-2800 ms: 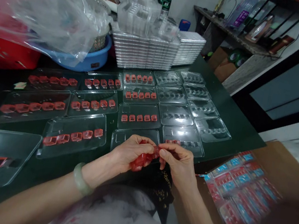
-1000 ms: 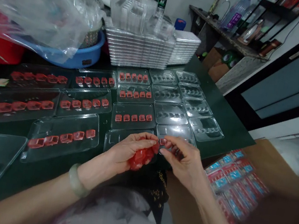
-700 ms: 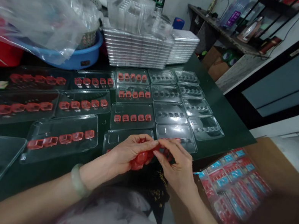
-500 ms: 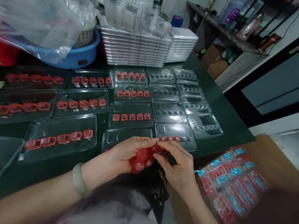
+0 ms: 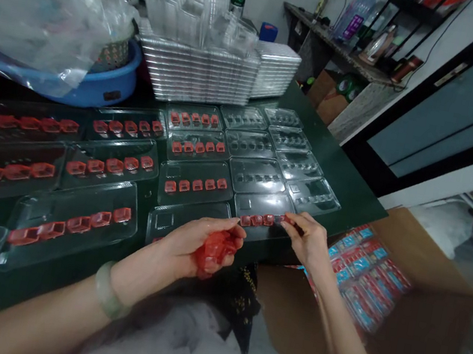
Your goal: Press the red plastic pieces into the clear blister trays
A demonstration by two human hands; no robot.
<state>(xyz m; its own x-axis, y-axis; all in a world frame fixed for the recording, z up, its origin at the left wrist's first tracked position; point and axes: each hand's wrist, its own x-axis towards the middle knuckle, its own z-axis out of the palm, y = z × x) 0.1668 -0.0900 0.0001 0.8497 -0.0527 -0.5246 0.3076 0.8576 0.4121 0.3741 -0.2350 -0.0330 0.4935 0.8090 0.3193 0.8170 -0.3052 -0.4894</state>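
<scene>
My left hand (image 5: 201, 244), with a pale bangle on the wrist, is cupped around a bunch of translucent red plastic pieces (image 5: 214, 252). At the front edge of the table, my right hand (image 5: 306, 235) pinches a small red piece at the right end of the row in a clear blister tray (image 5: 254, 201). Several red pieces (image 5: 257, 220) sit in that tray's row to the left of my fingertips. Just left of it, another clear tray (image 5: 186, 217) is partly hidden behind my left hand.
Filled trays (image 5: 92, 231) spread left across the green table (image 5: 344, 190); trays with vacant pockets (image 5: 250, 173) lie at right. Stacked clear trays (image 5: 199, 76) and a blue basin (image 5: 116, 79) stand behind. A cardboard box (image 5: 432, 260) holding red-and-blue packs (image 5: 366, 273) is below right.
My right hand has moved right and away from my left hand, to the end of the front tray's row. The left hand keeps its bunch of red pieces. The view has shifted slightly right.
</scene>
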